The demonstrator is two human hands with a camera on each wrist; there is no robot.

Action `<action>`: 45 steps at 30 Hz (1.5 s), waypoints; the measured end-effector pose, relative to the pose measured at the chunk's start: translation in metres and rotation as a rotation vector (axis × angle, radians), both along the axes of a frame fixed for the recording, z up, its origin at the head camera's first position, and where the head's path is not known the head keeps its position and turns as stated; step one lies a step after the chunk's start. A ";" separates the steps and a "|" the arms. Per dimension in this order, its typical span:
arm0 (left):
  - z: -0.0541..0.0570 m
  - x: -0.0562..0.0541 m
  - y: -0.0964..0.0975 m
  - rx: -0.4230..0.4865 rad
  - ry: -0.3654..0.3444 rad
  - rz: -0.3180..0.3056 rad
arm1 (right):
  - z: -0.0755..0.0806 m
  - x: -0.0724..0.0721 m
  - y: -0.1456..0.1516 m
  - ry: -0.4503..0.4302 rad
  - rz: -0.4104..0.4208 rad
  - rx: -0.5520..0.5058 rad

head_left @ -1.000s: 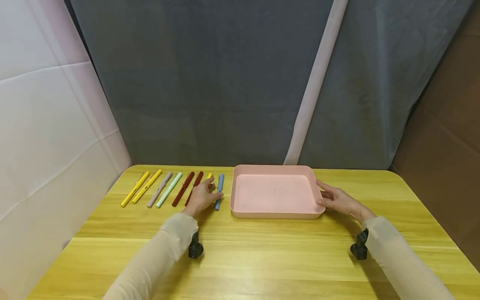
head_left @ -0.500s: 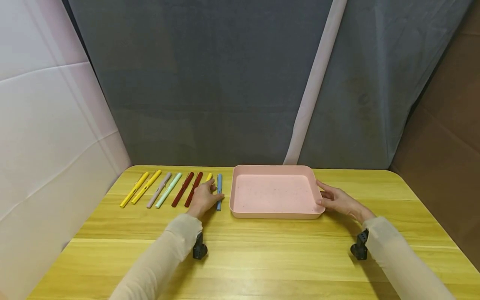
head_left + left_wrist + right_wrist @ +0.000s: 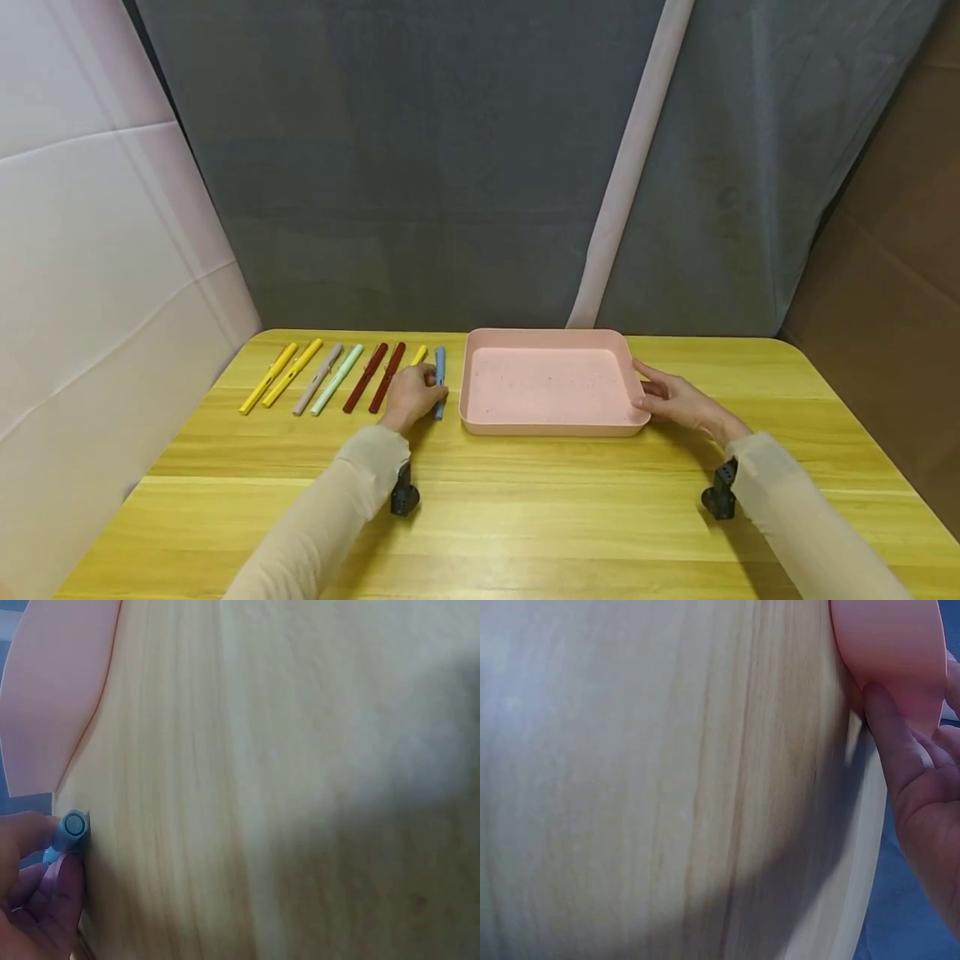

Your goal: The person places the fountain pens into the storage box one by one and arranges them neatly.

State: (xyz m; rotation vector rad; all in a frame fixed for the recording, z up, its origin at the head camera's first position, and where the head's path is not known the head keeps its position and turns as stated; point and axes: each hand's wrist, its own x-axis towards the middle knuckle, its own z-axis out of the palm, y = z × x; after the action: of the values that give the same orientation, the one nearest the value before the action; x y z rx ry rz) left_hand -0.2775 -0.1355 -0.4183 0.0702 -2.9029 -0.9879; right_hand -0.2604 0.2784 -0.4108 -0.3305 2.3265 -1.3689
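Note:
My left hand (image 3: 411, 397) pinches a blue pen (image 3: 440, 360) between thumb and fingers, low over the wooden table; whether the pen touches the wood is unclear. Seen from the left wrist, the pen's round end (image 3: 74, 823) points toward the camera between the thumb and a finger. My right hand (image 3: 686, 406) rests against the right side of a pink tray (image 3: 555, 431), with its thumb on the outer wall near the front corner. In the right wrist view, the thumb (image 3: 889, 724) lies along the tray wall (image 3: 896, 645), and the other fingers are partly hidden.
Left of the blue pen lies a yellow pen (image 3: 419, 355), partly covered by my left hand. Beyond it in a slanted row are dark red pens (image 3: 387, 377), a mint pen (image 3: 337, 380), a grey-lilac pen (image 3: 317, 380) and yellow pens (image 3: 268, 379). A grey curtain (image 3: 420, 167) hangs behind the table.
My left hand has shifted slightly to the right, and its fingers have drawn in around the blue pen. The right hand and the tray stay where they were.

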 end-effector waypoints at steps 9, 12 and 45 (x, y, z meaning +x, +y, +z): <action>0.001 0.001 0.001 0.032 0.002 0.029 | -0.001 0.000 0.001 0.001 -0.002 -0.015; 0.001 0.002 0.001 0.088 -0.018 0.046 | -0.002 -0.001 0.001 0.001 0.001 -0.012; 0.041 0.002 0.081 0.850 -0.022 0.074 | -0.004 -0.003 0.001 0.004 -0.014 -0.034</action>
State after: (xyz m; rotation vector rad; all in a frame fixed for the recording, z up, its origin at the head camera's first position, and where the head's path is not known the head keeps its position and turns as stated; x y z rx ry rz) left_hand -0.2751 -0.0549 -0.3771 0.2278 -2.2495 -2.1054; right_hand -0.2629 0.2793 -0.4144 -0.3284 2.3155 -1.4164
